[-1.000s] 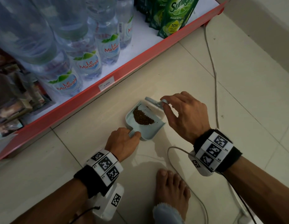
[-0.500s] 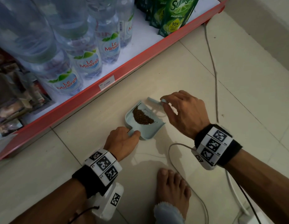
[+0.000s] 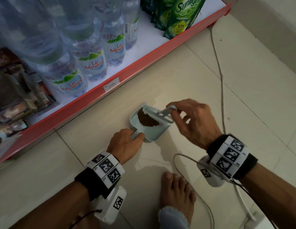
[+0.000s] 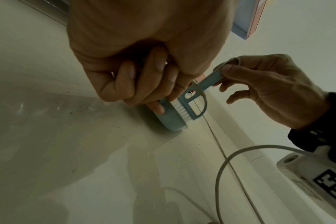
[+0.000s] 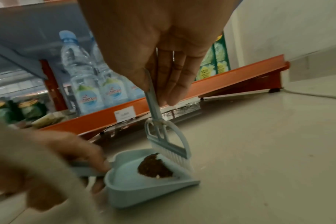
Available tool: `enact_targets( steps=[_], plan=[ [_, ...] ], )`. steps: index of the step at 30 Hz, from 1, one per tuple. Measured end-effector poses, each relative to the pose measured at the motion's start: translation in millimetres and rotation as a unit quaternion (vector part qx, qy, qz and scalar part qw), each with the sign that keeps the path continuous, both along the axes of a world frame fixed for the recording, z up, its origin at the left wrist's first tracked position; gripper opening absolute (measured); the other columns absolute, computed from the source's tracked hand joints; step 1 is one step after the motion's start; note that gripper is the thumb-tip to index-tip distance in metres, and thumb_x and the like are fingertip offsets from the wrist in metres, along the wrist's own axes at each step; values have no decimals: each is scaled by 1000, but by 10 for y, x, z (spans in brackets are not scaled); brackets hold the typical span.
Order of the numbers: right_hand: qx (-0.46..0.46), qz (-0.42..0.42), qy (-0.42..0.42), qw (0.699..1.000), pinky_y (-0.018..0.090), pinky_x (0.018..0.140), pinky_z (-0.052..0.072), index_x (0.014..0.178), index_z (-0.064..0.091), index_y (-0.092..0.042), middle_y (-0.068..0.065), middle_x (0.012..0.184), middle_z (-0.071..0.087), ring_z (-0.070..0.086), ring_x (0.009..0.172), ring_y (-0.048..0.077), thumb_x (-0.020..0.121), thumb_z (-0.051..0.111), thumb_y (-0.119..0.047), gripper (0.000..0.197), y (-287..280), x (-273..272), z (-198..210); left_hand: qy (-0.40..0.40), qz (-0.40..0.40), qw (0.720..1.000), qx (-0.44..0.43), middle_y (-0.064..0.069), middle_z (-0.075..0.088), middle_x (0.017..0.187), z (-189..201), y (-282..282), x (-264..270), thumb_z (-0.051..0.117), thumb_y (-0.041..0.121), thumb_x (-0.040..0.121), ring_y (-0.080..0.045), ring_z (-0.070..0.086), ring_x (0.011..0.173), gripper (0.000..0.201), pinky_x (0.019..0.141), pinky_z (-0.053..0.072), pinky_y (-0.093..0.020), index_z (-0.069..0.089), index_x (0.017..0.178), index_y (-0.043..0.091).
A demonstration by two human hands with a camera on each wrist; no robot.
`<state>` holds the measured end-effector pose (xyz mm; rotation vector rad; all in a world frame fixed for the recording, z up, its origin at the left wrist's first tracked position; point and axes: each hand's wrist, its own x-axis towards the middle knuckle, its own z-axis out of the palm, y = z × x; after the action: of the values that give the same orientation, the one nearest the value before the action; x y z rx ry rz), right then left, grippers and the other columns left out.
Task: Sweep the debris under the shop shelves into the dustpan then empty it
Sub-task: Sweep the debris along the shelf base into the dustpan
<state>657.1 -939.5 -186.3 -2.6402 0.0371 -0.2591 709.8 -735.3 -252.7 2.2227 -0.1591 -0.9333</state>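
A small light-blue dustpan (image 3: 150, 134) (image 5: 128, 188) lies on the tiled floor just in front of the orange shelf edge (image 3: 97, 95). Brown debris (image 3: 146, 119) (image 5: 153, 167) is heaped near its mouth. My left hand (image 3: 125, 144) (image 4: 144, 84) grips the dustpan's short handle. My right hand (image 3: 193, 121) (image 5: 159, 60) pinches the thin handle of a little blue brush (image 3: 162, 114) (image 5: 169, 145) (image 4: 190, 104). The brush's white bristles stand against the debris at the pan's mouth.
Water bottles (image 3: 94, 63) and green detergent pouches (image 3: 182, 15) fill the bottom shelf. A grey cable (image 3: 218, 63) runs along the floor to the right, and another (image 3: 185, 169) loops near my bare foot (image 3: 177, 190). A wall (image 3: 268, 30) closes the right side.
My right hand has tilted the brush up and drawn its bristles onto the pan's mouth against the debris heap. The left hand and the dustpan have stayed put.
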Motion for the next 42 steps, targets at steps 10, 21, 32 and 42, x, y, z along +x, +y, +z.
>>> enact_targets(
  steps=[10, 21, 32, 42],
  plan=[
    [-124, -97, 24, 987, 38, 67, 53, 101, 72, -10, 10, 85, 71, 64, 75, 31, 97, 50, -19, 24, -510, 219, -178, -54, 5, 997, -55, 3, 56, 58, -70, 105, -162, 55, 38, 89, -16, 51, 58, 39, 63, 49, -36, 66, 78, 3],
    [-70, -42, -32, 996, 40, 62, 55, 104, 73, -12, 7, 87, 73, 64, 67, 23, 96, 54, -19, 21, -128, 127, -32, -54, 45, 994, -83, 7, 51, 53, -149, 521, -423, 54, 41, 86, -9, 45, 50, 41, 54, 38, -29, 64, 75, 2],
    [-75, 123, 54, 988, 41, 74, 57, 113, 71, -10, 8, 105, 74, 67, 91, 28, 96, 58, -16, 23, -283, 265, -233, -74, 69, 991, -86, -7, 68, 70, -171, 619, -467, 49, 48, 77, -9, 53, 54, 44, 55, 43, -27, 66, 72, 8],
    [-16, 133, -5, 991, 31, 80, 57, 113, 72, -13, 4, 103, 74, 69, 88, 19, 93, 63, -14, 22, -373, 189, -47, -77, 70, 991, -88, -3, 58, 56, -218, 703, -528, 45, 53, 75, -4, 47, 48, 52, 48, 36, -16, 65, 72, 5]
  ],
)
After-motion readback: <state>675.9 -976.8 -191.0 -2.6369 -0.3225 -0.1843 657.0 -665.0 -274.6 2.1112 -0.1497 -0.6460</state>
